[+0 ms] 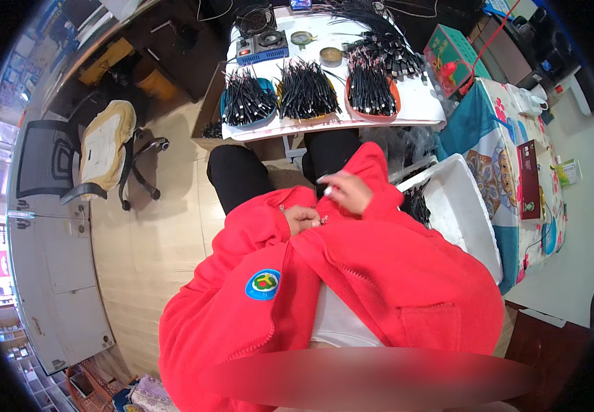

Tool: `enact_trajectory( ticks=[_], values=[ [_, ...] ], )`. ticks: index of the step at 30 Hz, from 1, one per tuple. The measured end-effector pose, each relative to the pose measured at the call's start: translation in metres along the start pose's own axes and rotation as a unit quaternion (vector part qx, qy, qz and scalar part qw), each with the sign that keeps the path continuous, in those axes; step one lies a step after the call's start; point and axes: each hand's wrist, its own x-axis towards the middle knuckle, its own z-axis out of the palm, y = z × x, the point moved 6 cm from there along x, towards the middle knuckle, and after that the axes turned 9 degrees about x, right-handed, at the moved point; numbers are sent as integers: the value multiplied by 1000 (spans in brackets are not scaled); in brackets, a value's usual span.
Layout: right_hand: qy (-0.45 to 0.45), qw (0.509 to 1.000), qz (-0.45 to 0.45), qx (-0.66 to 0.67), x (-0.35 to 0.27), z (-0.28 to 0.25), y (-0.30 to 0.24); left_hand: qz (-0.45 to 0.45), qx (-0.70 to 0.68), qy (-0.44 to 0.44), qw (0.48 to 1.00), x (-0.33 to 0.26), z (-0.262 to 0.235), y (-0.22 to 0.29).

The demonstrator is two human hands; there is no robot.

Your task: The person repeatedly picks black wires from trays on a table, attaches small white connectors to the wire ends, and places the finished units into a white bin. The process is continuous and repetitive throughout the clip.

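I sit in a red fleece jacket [420,261] that is unzipped down the front. My left hand [301,218] is in my lap, fingers closed at the jacket's lower front edge, where a small zipper end [323,220] shows beside the fingertips. Just right of it and a little farther off, my right hand [350,193] is raised above the jacket. Its fingers are bent and apart, with white patches at the fingertips, and I see nothing held in it. On the table ahead, bundles of black cables stand in a blue tray [249,123], a yellow tray [308,119] and an orange tray [394,99].
The white-covered table [290,130] also bears a blue-fronted burner [264,49], a round tin [331,56] and loose black cables [396,51]. A white foam box [458,199] stands at my right, beside a cloth-covered table [468,130]. An office chair [105,147] is at left.
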Motion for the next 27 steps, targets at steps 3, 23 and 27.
enact_trajectory(
  ticks=[3,23,27],
  values=[
    [193,963,18,-189,-14,-52,-11,-36,-69,-37,996,9,2,-23],
    [-462,882,77,49,76,41,-18,9,-158,-32,987,6,-44,-23],
    [-279,880,199,329,96,-147,-28,75,-145,125,979,-5,-99,38]
  ],
)
